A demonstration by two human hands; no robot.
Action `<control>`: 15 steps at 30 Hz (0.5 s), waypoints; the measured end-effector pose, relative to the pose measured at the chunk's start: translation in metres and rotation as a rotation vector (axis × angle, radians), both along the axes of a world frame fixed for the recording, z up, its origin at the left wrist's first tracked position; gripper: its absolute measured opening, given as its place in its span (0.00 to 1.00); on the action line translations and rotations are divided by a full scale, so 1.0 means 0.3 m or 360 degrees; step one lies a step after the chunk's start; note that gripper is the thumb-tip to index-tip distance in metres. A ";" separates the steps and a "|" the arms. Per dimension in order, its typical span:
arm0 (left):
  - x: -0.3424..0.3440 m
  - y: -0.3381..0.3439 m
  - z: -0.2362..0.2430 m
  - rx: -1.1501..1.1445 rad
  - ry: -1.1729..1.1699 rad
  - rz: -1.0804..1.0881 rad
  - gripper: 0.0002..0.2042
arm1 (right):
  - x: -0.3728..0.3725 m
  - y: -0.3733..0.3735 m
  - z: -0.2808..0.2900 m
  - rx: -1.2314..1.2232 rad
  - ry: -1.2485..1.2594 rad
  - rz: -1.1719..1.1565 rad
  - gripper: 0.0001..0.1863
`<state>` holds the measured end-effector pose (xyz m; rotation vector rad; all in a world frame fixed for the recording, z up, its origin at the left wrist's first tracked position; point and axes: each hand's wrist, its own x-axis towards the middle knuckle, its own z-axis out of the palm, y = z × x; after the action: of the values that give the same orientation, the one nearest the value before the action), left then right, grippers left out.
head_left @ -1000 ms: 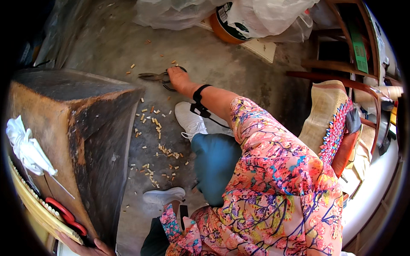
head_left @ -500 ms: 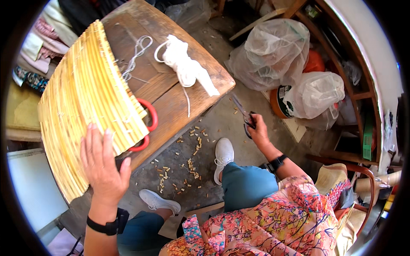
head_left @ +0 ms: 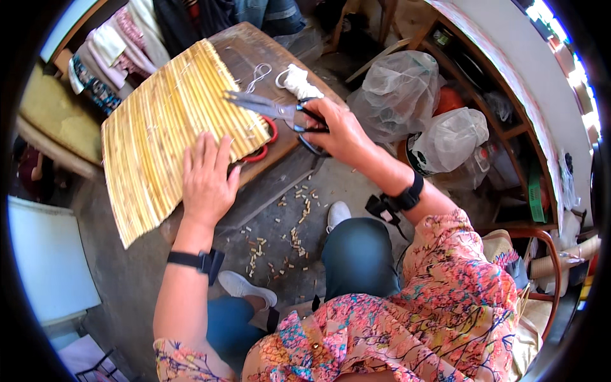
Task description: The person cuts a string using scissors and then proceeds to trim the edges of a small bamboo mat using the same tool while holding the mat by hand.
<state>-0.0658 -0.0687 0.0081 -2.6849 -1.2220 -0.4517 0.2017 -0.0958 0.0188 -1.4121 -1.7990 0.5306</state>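
A mat of yellow reed strips (head_left: 153,130) lies on a worn wooden table (head_left: 248,44), overhanging its near left side. My left hand (head_left: 207,178) rests on the mat's near part with fingers outstretched. My right hand (head_left: 334,130) grips black-handled scissors (head_left: 293,114), their blades slightly apart over the mat's right part. Red handles (head_left: 264,153) of another tool stick out from beneath the mat. Beyond the blades lie a white cord bundle (head_left: 296,81) and a loop of thin string (head_left: 258,75).
Short cut pieces (head_left: 296,235) litter the floor by my shoes. Plastic bags (head_left: 398,89) and a wooden shelf (head_left: 512,130) stand at right, a chair (head_left: 547,248) beside me. Folded clothes (head_left: 121,44) lie at back left, and a dim figure of a person (head_left: 35,172) shows at far left.
My right hand has raised the scissors from low near the floor to over the mat. My left hand has come further into view on the mat as the view swung toward the table.
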 end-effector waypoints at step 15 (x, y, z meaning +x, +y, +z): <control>-0.042 -0.043 -0.055 0.0154 -0.0190 -0.0003 0.27 | -0.141 -0.016 0.011 0.0174 -0.0153 -0.0264 0.25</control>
<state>-0.0786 -0.0815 -0.0085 -2.6111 -1.1948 -0.6623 0.1594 -0.1007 0.0220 -1.5163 -1.7381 0.2781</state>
